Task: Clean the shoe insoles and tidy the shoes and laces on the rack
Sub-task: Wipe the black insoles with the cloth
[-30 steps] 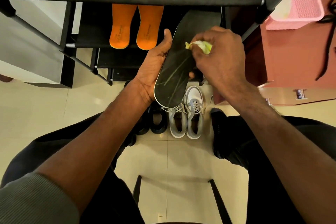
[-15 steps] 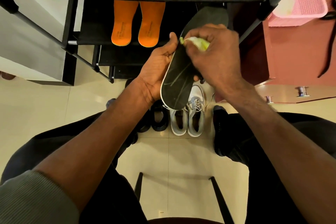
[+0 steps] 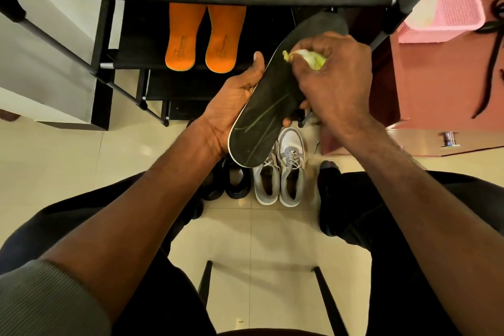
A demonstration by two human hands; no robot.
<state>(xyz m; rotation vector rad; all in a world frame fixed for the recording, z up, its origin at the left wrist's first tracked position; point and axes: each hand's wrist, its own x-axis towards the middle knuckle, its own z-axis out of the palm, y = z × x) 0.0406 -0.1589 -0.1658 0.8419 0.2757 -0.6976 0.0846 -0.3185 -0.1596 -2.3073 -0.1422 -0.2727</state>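
Wiping the long black foam insole point(image 3: 272, 106) at frame centre, left hand point(image 3: 231, 106) cupping its edge, right hand point(image 3: 335, 76) pinching a crumpled yellow-green cloth point(image 3: 308, 57); pressing hard could twist it loose onto the grey-white sneakers point(image 3: 281, 169).

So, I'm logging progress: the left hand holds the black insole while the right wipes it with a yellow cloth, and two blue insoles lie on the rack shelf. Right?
Not quite: the insoles on the rack shelf are orange, not blue, as the head view shows. The rest holds: the left hand holds the black insole; the right hand wipes with the yellow cloth.
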